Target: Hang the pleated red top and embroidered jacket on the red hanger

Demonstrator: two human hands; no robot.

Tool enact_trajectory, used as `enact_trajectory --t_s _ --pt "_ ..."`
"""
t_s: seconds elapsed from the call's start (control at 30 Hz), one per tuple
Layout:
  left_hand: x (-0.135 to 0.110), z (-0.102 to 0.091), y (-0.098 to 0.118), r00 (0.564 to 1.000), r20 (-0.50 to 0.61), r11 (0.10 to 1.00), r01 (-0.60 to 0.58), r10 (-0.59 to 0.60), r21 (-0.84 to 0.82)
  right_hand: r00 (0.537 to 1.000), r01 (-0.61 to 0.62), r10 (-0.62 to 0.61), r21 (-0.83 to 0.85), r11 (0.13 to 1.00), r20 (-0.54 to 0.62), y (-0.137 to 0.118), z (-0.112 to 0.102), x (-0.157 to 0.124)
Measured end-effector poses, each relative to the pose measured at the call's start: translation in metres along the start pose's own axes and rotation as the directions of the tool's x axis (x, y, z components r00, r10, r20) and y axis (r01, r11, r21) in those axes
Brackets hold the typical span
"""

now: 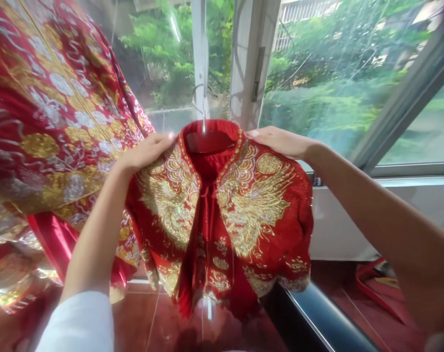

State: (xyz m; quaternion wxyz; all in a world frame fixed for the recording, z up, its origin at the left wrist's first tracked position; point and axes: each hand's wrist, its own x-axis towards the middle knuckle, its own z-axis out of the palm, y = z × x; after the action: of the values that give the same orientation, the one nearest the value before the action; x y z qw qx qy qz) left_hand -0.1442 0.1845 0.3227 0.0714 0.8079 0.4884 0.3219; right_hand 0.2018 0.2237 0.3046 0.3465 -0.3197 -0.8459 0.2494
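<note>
A small red jacket (222, 215) with gold embroidery hangs in front of me on a red hanger (209, 142) with a metal hook. My left hand (148, 150) grips the jacket's left shoulder, fingers curled over the top edge. My right hand (280, 141) holds the right shoulder near the collar, fingers bent over the fabric. The jacket's front opening faces me and its hem hangs loose.
A large red and gold embroidered garment (49, 127) hangs at the left, close to my left arm. Behind is a window (317, 73) with a white frame and green trees outside. A dark ledge (317, 318) runs at the lower right above a reddish tiled floor (144, 322).
</note>
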Motion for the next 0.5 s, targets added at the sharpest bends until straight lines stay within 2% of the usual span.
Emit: enact_trajectory --t_s 0.07,0.1,0.17,0.23,0.27,0.3,0.33,0.37,0.4,0.43,0.5 --pt "-0.012 -0.012 -0.024 0.988 0.154 1.000 0.029 -0.027 -0.011 0.985 -0.050 0.033 0.099 0.994 0.168 0.021 -0.014 -0.017" --pt "-0.020 -0.015 -0.035 0.981 0.191 0.999 0.049 -0.045 -0.019 0.973 -0.090 0.058 0.136 0.987 0.224 0.031 -0.019 -0.027" --pt "-0.036 -0.013 -0.047 0.981 0.175 0.995 0.093 -0.085 -0.038 0.966 -0.160 0.116 0.179 0.971 0.231 0.046 -0.018 -0.048" --pt "-0.052 0.002 -0.043 0.991 0.028 0.991 0.131 -0.131 -0.011 0.984 -0.164 0.153 0.146 0.976 0.087 0.051 -0.005 -0.065" --pt "-0.058 0.014 -0.035 0.983 -0.093 0.986 0.162 -0.158 0.039 0.988 -0.147 0.151 0.078 0.986 -0.041 0.050 0.006 -0.071" --pt "-0.063 0.028 -0.025 0.957 -0.232 0.973 0.205 -0.175 0.108 0.970 -0.141 0.133 -0.024 0.990 -0.203 0.047 0.018 -0.075" --pt "-0.067 0.042 -0.014 0.903 -0.392 0.946 0.267 -0.178 0.186 0.923 -0.159 0.096 -0.142 0.977 -0.373 0.044 0.030 -0.076" --pt "-0.069 0.057 -0.003 0.828 -0.538 0.908 0.335 -0.158 0.250 0.850 -0.202 0.044 -0.248 0.948 -0.525 0.041 0.042 -0.077" --pt "-0.071 0.070 0.007 0.761 -0.638 0.876 0.383 -0.119 0.294 0.772 -0.257 -0.009 -0.324 0.911 -0.636 0.038 0.052 -0.076" --pt "-0.073 0.083 0.015 0.708 -0.701 0.853 0.412 -0.080 0.319 0.706 -0.303 -0.052 -0.368 0.879 -0.706 0.035 0.061 -0.075" --pt "-0.080 0.109 0.024 0.654 -0.756 0.842 0.419 -0.020 0.340 0.636 -0.333 -0.122 -0.413 0.848 -0.762 0.033 0.078 -0.077"
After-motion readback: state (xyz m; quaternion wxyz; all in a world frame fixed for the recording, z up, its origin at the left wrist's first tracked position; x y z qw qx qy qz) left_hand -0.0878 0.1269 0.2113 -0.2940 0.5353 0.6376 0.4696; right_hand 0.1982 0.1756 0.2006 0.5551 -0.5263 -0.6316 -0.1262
